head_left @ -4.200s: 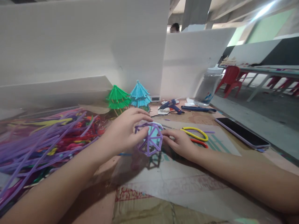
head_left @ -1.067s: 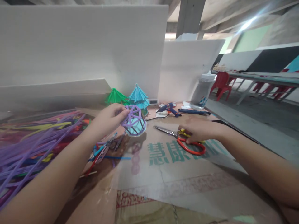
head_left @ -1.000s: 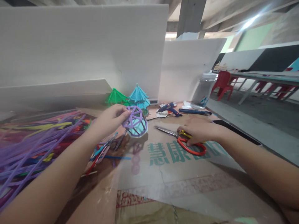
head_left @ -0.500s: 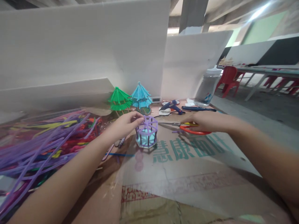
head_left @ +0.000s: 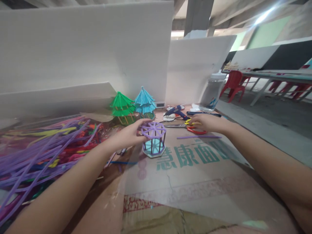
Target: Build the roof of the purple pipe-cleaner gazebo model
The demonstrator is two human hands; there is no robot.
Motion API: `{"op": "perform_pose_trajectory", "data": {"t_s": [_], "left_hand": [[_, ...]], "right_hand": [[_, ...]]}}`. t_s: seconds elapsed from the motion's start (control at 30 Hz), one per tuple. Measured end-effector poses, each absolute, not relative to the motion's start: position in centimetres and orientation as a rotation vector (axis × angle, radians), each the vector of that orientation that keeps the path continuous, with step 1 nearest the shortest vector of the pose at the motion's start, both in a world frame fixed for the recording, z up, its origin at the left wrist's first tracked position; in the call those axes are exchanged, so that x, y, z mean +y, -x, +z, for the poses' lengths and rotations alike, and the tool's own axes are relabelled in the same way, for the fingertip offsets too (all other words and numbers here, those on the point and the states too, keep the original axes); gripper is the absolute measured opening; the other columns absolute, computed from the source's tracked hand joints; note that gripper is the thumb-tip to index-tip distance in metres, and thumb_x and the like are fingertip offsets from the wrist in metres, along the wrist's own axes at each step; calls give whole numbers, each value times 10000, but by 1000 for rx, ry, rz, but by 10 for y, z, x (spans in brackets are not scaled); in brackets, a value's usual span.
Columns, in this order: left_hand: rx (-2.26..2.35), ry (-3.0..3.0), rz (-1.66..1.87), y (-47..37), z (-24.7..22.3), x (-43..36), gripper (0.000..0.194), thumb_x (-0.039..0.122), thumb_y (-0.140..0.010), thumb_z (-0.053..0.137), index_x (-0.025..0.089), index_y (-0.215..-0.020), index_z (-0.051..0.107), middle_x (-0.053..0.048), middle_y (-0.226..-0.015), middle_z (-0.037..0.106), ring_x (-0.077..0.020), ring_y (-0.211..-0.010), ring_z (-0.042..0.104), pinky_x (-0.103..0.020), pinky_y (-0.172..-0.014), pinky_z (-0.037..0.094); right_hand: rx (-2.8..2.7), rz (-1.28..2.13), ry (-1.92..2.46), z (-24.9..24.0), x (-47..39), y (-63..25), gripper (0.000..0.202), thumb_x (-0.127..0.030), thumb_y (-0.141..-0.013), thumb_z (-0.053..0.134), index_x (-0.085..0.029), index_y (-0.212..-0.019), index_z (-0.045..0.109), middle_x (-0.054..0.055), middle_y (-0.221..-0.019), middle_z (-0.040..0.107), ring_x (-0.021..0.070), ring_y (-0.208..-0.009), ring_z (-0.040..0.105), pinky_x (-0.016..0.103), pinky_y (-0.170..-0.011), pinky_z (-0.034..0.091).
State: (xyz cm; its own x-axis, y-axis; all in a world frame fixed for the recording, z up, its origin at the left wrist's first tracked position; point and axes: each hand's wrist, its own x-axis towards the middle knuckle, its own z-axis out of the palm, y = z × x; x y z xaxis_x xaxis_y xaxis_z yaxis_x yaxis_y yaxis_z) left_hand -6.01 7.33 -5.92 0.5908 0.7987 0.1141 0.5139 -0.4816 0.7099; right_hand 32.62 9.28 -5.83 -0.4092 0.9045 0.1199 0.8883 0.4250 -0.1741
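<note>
In the middle stands a small octagonal pavilion frame (head_left: 154,129), with a purple pipe-cleaner top, dark posts and a light-blue base. My left hand (head_left: 133,134) is closed on its upper left side, thumb toward the front, with some fingertips hidden behind it. My right hand (head_left: 206,123) has its fingers on the handles of the scissors (head_left: 180,125), which are red and yellow; the blades point left toward the frame. The scissors appear to lie on or just over the board. Just in front of them is a purple pipe cleaner (head_left: 199,137).
A heap of pipe cleaners (head_left: 48,152) covers the left side. Green (head_left: 122,105) and blue (head_left: 144,100) roofed models stand behind the frame. A glue gun (head_left: 176,112), a dark pen-like tool (head_left: 204,114) and a clear bottle (head_left: 213,92) are at the back right. White boards (head_left: 85,48) rise behind.
My right hand has moved slightly away from me with the scissors, uncovering the purple pipe cleaner. My left hand has shifted from the frame's top rim to its side. The view has turned slightly.
</note>
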Motion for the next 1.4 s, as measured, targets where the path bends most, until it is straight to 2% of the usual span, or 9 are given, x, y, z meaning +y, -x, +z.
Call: {"op": "perform_pose_trajectory", "data": {"t_s": [0.17,0.3,0.4,0.5,0.67,0.8,0.9,1.03,1.4], "left_hand": [[1093,-2154,873,42,-78,73,654,328,-841,666,186,-1458,502,-140,-1467,605,-291,-1286,649,-434,-1070,555],[1119,-2202,831,38,-81,66,687,301,-846,674,229,-1500,479,-128,-1473,606,-290,-1221,686,-422,-1016,581],[971,-2238,630,46,-76,62,833,322,-856,698,299,-1604,334,-113,-1505,584,-271,-1177,713,-385,-961,601],[876,-2312,533,54,-71,64,912,381,-844,748,352,-1629,284,-100,-1505,591,-272,-1161,722,-349,-913,609],[962,-2378,566,53,-76,68,877,437,-887,719,339,-1634,269,-127,-1523,570,-257,-1076,746,-366,-901,601],[912,-2405,649,50,-75,64,939,483,-871,748,315,-1643,240,-153,-1625,445,-294,-1229,683,-402,-973,585],[855,-2517,690,53,-65,60,944,524,-815,808,326,-1605,331,-125,-1641,425,-331,-1442,507,-463,-1117,500],[856,-2588,673,55,-51,54,798,536,-842,788,291,-1522,452,-125,-1562,507,-308,-1447,486,-500,-1198,411],[854,-2750,984,25,-66,34,182,373,-928,725,224,-1033,724,-110,-1342,617,-295,-1319,555,-522,-1129,452]], "right_hand": [[-2741,327,1648,-49,77,-303,260,-410,-840,667,-234,-1002,769,55,-970,770,229,-834,680,295,-675,422],[-2792,236,1626,-65,75,-290,189,-283,-799,642,-216,-939,749,60,-932,748,211,-805,635,296,-677,380],[-2775,178,1606,-71,77,-288,126,-198,-784,589,-200,-833,705,57,-842,715,187,-739,587,298,-665,358],[-2648,165,1583,-59,73,-289,88,-245,-854,564,-203,-825,636,38,-766,664,164,-667,538,290,-626,339],[-2222,154,1286,-24,44,-275,223,-414,-969,509,-208,-931,586,29,-795,636,156,-675,534,277,-620,375],[-2386,123,1104,-16,7,-245,189,-360,-978,533,-206,-926,630,7,-733,639,138,-630,537,256,-585,353],[-2579,41,1099,-17,-10,-231,172,-284,-992,521,-202,-928,658,25,-784,703,139,-659,574,255,-606,350],[-2638,-42,1162,-16,-10,-234,161,-283,-983,539,-211,-942,677,27,-804,731,142,-658,601,252,-593,333],[-2636,-43,1352,-30,0,-224,142,-272,-979,553,-203,-981,678,29,-778,728,144,-637,596,253,-571,307]]}}
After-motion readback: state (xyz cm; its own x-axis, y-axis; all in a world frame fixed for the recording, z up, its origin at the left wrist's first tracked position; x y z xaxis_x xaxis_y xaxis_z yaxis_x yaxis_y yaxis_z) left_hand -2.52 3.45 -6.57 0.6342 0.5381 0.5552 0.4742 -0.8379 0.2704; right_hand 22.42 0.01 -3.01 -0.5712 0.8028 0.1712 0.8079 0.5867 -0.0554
